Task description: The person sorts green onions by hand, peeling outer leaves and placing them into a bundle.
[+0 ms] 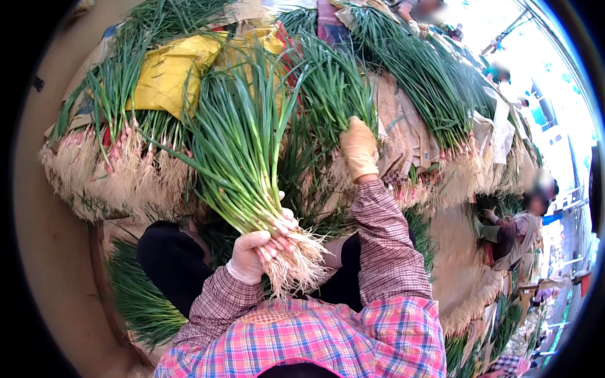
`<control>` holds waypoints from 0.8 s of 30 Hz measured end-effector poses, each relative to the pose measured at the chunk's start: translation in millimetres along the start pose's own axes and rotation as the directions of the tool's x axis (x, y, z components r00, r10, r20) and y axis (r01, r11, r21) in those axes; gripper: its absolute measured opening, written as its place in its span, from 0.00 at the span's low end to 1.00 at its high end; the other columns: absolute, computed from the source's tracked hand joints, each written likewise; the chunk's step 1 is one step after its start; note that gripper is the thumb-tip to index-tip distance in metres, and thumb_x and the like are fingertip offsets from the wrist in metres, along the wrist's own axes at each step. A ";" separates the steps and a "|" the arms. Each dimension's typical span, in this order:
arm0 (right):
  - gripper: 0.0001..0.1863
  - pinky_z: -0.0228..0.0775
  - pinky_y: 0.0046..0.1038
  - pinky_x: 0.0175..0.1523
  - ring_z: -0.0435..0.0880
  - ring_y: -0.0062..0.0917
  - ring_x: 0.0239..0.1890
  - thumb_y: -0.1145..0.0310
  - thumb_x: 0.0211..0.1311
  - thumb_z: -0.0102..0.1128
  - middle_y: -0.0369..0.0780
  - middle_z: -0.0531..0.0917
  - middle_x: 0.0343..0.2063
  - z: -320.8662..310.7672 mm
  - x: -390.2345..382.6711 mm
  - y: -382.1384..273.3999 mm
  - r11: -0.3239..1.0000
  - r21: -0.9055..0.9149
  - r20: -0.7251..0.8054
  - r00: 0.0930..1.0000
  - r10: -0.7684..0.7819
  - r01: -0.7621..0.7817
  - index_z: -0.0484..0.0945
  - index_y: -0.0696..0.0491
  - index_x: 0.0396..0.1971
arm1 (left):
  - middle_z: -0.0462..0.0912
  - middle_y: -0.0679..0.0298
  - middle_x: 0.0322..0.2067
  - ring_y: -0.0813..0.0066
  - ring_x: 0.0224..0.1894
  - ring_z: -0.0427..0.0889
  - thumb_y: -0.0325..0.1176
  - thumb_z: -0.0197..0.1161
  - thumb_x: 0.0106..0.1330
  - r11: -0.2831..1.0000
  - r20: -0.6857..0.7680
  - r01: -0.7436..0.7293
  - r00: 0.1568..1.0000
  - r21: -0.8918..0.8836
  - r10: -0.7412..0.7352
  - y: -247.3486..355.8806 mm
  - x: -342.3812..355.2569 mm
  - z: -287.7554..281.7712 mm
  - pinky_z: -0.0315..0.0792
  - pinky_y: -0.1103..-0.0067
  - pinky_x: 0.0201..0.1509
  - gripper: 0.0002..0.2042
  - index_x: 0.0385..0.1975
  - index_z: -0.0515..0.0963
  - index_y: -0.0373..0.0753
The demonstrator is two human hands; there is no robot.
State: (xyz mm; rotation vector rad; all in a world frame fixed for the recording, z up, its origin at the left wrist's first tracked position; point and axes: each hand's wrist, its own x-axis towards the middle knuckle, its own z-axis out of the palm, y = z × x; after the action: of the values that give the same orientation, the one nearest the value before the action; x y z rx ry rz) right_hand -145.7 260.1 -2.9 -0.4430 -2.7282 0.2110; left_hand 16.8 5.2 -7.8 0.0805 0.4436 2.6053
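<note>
White-gloved on the left hand point(250, 253), clasps green onions point(242, 151) near the roots point(295, 261) above the lap point(343, 277), probably to keep stems point(249, 205) together; with tan-gloved right hand point(359, 150) curled against another bunch point(331, 85), too hidden to tell if grasping any.

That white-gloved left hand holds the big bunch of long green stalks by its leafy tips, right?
Not its leafy tips: the head view shows the white-gloved left hand gripping the bunch of long green stalks near its pale, stringy roots.

No legible text, labels, numbers or signs
</note>
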 end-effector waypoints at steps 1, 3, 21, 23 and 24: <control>0.13 0.69 0.38 0.43 0.78 0.41 0.39 0.65 0.47 0.61 0.46 0.80 0.32 -4.0 6.3 10.1 0.989 0.136 0.057 0.997 0.056 -0.063 0.75 0.53 0.34 | 0.74 0.49 0.40 0.60 0.35 0.79 0.30 0.58 0.41 1.000 -0.006 -0.022 1.000 0.014 0.023 1.2 -0.7 2.5 0.76 0.71 0.42 0.39 0.60 0.55 0.31; 0.16 0.69 0.37 0.43 0.78 0.40 0.40 0.63 0.47 0.63 0.46 0.80 0.34 -5.2 13.4 26.0 0.991 0.131 0.033 0.999 -0.017 0.013 0.75 0.54 0.36 | 0.74 0.49 0.40 0.60 0.39 0.78 0.30 0.58 0.41 0.997 -0.006 -0.061 0.998 0.043 0.061 5.1 0.4 8.1 0.76 0.71 0.43 0.39 0.59 0.56 0.31; 0.14 0.69 0.19 0.28 0.73 0.17 0.27 0.68 0.58 0.56 0.36 0.77 0.26 -36.9 39.9 16.6 0.687 0.718 -0.123 0.992 -0.029 0.109 0.75 0.52 0.44 | 0.71 0.49 0.44 0.61 0.43 0.76 0.29 0.59 0.44 0.998 0.078 -0.043 0.996 -0.053 0.047 15.2 -5.7 2.2 0.76 0.71 0.43 0.37 0.60 0.55 0.32; 0.16 0.72 0.22 0.37 0.76 0.21 0.30 0.69 0.55 0.58 0.37 0.79 0.30 -0.8 32.7 24.5 0.885 0.464 0.127 0.985 -0.114 0.043 0.75 0.52 0.46 | 0.71 0.50 0.45 0.61 0.44 0.75 0.29 0.59 0.45 0.997 0.079 -0.025 0.996 -0.067 0.030 10.8 -2.4 4.2 0.75 0.71 0.45 0.37 0.60 0.55 0.32; 0.18 0.72 0.23 0.41 0.77 0.22 0.32 0.70 0.53 0.59 0.38 0.80 0.32 6.6 24.5 13.3 0.953 0.301 0.329 0.941 -0.082 -0.022 0.75 0.53 0.46 | 0.71 0.50 0.45 0.60 0.45 0.75 0.29 0.59 0.45 0.998 0.063 -0.027 0.998 -0.061 0.031 11.7 -4.0 2.6 0.75 0.70 0.46 0.37 0.60 0.55 0.32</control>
State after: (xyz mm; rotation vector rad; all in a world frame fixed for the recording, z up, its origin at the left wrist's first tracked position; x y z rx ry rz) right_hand -166.1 280.2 -3.5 -0.2977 -2.9576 0.7476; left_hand 15.3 -5.6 -1.5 0.1508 0.3430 2.6341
